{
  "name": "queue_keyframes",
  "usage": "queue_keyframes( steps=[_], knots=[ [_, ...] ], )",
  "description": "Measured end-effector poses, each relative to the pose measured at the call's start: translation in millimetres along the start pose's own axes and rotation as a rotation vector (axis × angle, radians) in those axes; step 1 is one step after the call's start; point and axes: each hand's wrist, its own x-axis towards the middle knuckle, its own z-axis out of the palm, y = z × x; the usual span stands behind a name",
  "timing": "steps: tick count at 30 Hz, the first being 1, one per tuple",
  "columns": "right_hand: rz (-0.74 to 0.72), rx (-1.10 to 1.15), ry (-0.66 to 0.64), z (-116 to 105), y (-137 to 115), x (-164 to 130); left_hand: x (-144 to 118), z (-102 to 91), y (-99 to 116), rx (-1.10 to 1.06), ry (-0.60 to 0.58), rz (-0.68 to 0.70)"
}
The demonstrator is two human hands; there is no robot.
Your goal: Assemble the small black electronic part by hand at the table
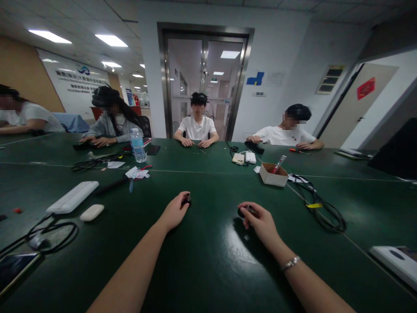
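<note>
My left hand rests low over the green table, its fingers closed around a small shiny metal cylinder that pokes out beside the thumb. To the right, my right hand pinches a small dark round piece with a metallic part between thumb and fingers. A shadow falls on the tabletop beneath this hand, which seems slightly raised. The two hands are apart. Both held things are too small to identify exactly, and the fingers partly cover them.
Left of me are a white power bank, an earbud case, a phone and a looped cable. A water bottle stands farther back. Rightward are a small cardboard box and a coiled black cable. Several people sit across the table.
</note>
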Motion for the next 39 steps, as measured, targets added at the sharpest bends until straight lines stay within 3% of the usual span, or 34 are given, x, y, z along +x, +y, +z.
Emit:
queue_keyframes(
  steps=[4, 12, 17, 39],
  knots=[
    [0.062, -0.006, 0.036, -5, 12, -6, -4, -2.5, -3, -0.036, -0.010, -0.032],
    [0.112, 0.003, 0.027, 0, 3, -11, -11, -9.2, 4, -0.115, -0.042, -0.017],
    [0.110, 0.007, 0.028, -1, 3, -12, -14, -11.1, 11, -0.114, -0.042, -0.027],
    [0.030, -0.062, 0.009, 0, 8, -10, -11, -7.1, 5, -0.112, -0.017, 0.048]
  ],
)
